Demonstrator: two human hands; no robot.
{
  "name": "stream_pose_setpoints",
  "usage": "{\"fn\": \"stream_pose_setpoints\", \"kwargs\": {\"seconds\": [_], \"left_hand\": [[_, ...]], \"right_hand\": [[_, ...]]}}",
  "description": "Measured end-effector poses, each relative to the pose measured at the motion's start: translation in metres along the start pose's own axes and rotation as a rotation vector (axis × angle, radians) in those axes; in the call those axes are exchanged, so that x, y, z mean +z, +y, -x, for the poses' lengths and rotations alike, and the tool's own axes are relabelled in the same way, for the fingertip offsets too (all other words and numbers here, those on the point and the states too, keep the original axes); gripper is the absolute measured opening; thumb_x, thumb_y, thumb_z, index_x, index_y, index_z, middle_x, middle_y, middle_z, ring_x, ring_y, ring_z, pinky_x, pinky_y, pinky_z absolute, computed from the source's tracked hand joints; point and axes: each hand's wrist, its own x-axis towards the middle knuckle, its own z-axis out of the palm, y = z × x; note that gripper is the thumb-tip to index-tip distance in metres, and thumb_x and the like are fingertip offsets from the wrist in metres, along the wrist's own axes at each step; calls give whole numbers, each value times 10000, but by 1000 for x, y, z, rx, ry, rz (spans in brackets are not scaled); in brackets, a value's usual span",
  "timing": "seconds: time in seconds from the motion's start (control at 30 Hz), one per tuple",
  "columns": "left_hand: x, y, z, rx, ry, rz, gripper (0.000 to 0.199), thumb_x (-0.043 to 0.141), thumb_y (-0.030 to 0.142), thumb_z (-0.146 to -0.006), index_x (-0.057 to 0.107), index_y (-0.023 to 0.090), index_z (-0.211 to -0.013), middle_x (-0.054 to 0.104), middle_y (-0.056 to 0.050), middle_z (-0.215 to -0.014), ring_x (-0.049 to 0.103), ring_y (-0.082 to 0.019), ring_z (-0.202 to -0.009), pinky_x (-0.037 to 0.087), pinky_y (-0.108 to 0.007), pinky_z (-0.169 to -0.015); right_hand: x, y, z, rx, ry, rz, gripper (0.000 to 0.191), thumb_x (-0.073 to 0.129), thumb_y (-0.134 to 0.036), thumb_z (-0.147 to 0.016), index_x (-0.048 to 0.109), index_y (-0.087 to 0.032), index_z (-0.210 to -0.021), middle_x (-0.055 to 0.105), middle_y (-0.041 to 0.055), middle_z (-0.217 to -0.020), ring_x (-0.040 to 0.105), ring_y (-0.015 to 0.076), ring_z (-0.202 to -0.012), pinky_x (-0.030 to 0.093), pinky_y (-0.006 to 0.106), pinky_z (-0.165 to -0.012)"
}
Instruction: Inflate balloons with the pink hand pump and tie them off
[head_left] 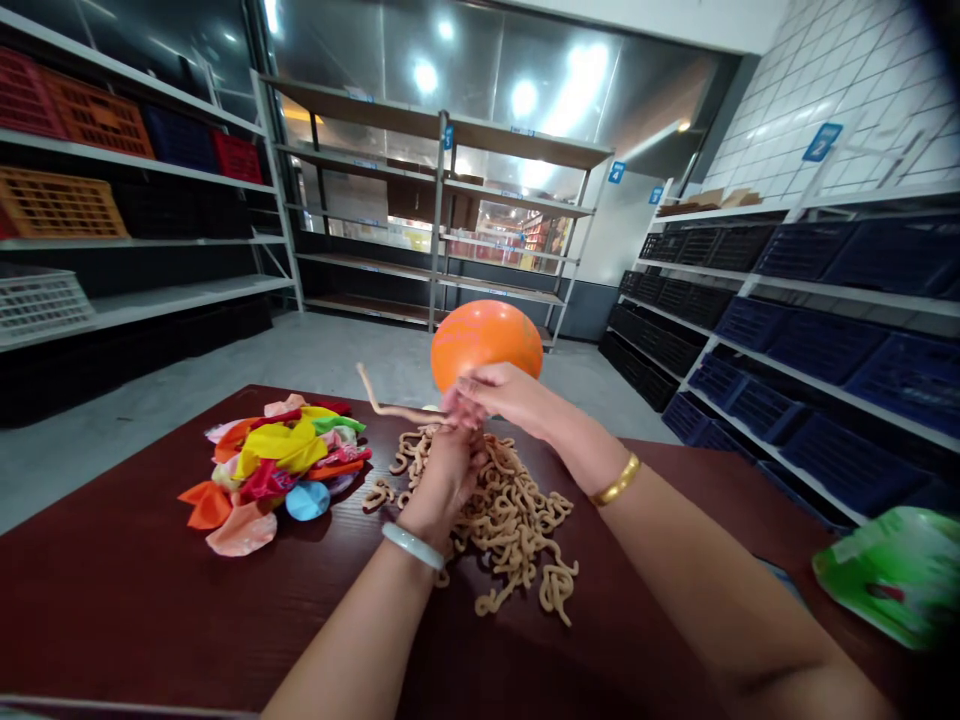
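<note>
An inflated orange balloon (487, 340) stands just beyond my hands, its neck hidden behind the fingers. My left hand (451, 468) is closed right below it, apparently on the neck. Pinched fingers of my right hand (491, 392) meet the left fingertips at the balloon's base. From between the hands a beige elastic-looking strand (409, 412) sticks out to the left, its free end bent upward. Under the hands lies a pile of curled beige strands (517, 510). Deflated balloons (277, 450) in many colours are heaped to the left.
The dark red-brown table (135, 610) carries both heaps. A green plastic package (892, 575) lies at the right edge. Shelves with orange (60, 203) and other coloured crates line the left, dark blue crates (840, 340) the right. A metal rack (435, 220) stands behind.
</note>
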Motion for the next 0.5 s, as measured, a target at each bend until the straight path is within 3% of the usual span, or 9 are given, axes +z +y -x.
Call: {"fn": "stream_pose_setpoints", "kwargs": {"seconds": [0.1,0.17,0.27,0.37,0.5], "left_hand": [[3,9,4,-41,-57,76,232,674,149,-677,443,172,-686,283,98,-515,239,-28,-398,147,-148,-379],[6,14,7,-111,-129,152,193,658,129,-711,468,164,-723,266,100,-529,216,-23,-394,144,-144,-369],[13,19,13,-236,-188,270,144,613,105,-767,479,155,-753,291,85,-557,243,-19,-396,177,-137,-362],[15,22,16,-334,-243,362,142,564,91,-810,464,152,-730,286,73,-563,278,-22,-401,219,-135,-366],[10,29,16,-361,-255,408,151,532,108,-853,462,157,-729,279,68,-559,284,-33,-399,255,-139,-365]], "right_hand": [[-14,29,22,213,61,130,329,622,-438,-837,658,-157,-670,632,25,-572,555,115,-479,419,230,-450],[-16,50,29,274,151,4,282,700,-343,-757,604,-172,-554,567,-7,-480,515,111,-465,406,223,-446],[-5,73,23,243,179,-143,125,665,-319,-738,628,-210,-689,621,-8,-619,569,147,-619,487,257,-555],[10,82,4,230,114,-311,232,489,-402,-796,626,-219,-837,632,20,-722,594,180,-686,531,324,-602],[16,82,-14,259,-9,-479,195,512,-368,-732,606,-215,-806,596,12,-667,571,173,-618,528,318,-557]]}}
